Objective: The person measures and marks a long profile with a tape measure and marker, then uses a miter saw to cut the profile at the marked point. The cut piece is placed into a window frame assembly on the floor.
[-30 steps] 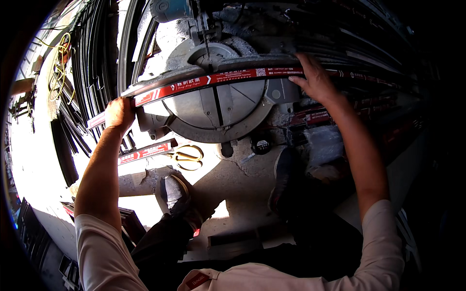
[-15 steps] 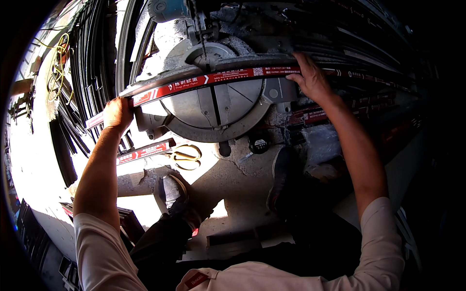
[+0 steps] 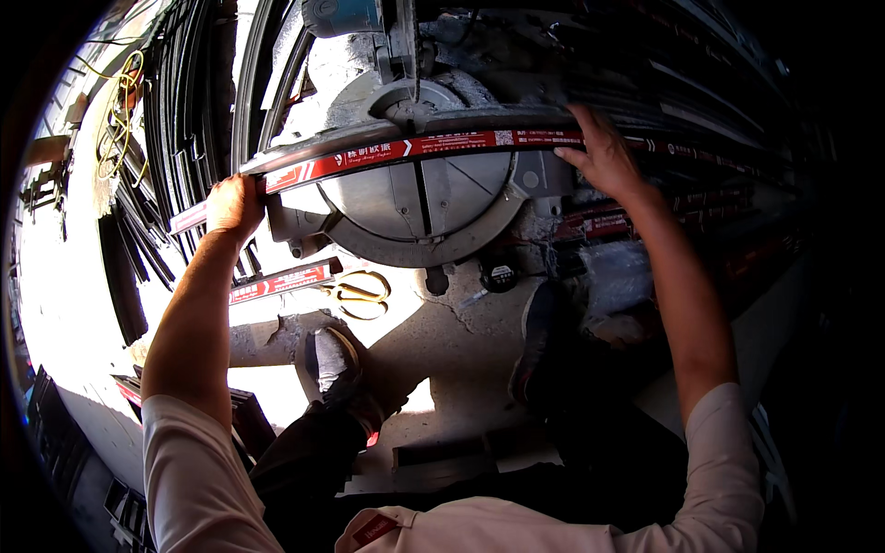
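A long dark profile strip (image 3: 369,158) with red printed film lies across the round grey base of a mitre saw (image 3: 369,198), along its fence (image 3: 346,138). My left hand (image 3: 236,207) is closed around the strip just left of the saw base. Farther right, my right hand (image 3: 608,164) holds the same strip, fingers over its far side and thumb at the near side. The saw blade (image 3: 407,41) stands above the fence between my hands, beside a blue housing (image 3: 339,16). My left fingers are partly hidden.
Scissors (image 3: 361,293) and a short red-filmed offcut (image 3: 286,281) lie nearer on the floor, left of a tape measure (image 3: 499,275). Dark profiles (image 3: 189,101) are heaped at the left, more at the right. Clear plastic wrap (image 3: 618,276) lies right of my feet. A yellow cord (image 3: 118,115) hangs far left.
The whole view has shifted slightly, so the scene sits a little farther right. The blade looks broader and farther right against the base. Both hands keep their hold on the strip.
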{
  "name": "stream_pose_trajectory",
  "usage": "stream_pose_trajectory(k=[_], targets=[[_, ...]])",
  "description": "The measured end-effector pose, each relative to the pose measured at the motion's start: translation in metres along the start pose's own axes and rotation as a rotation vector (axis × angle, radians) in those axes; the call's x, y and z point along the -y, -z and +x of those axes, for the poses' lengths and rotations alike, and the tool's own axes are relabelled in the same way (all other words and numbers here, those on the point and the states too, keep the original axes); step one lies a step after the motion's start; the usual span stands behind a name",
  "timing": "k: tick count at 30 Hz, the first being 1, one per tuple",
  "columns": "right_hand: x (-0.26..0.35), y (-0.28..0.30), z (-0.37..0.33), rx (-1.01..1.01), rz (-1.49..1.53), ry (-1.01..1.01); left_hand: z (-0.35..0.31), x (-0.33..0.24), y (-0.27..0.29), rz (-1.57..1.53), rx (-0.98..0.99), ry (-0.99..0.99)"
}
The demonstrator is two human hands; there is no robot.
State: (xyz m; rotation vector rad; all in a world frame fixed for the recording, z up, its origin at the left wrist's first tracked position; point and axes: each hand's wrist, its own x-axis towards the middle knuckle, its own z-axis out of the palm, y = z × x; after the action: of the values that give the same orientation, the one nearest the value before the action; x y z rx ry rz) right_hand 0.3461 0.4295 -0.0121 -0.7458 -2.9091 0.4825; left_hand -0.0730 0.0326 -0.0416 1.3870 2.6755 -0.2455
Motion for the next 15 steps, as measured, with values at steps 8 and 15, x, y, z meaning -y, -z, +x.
stream_pose_trajectory(k=[8, 15], targets=[[0.035, 0.086, 0.053, -0.209, 0.398, 0.074, 0.0, 0.005, -0.001, 0.03, 0.02, -0.019], [0.163, 0.196, 0.126, -0.348, 1.159, 0.169, -0.006, 0.009, 0.0, 0.032, 0.001, -0.024]])
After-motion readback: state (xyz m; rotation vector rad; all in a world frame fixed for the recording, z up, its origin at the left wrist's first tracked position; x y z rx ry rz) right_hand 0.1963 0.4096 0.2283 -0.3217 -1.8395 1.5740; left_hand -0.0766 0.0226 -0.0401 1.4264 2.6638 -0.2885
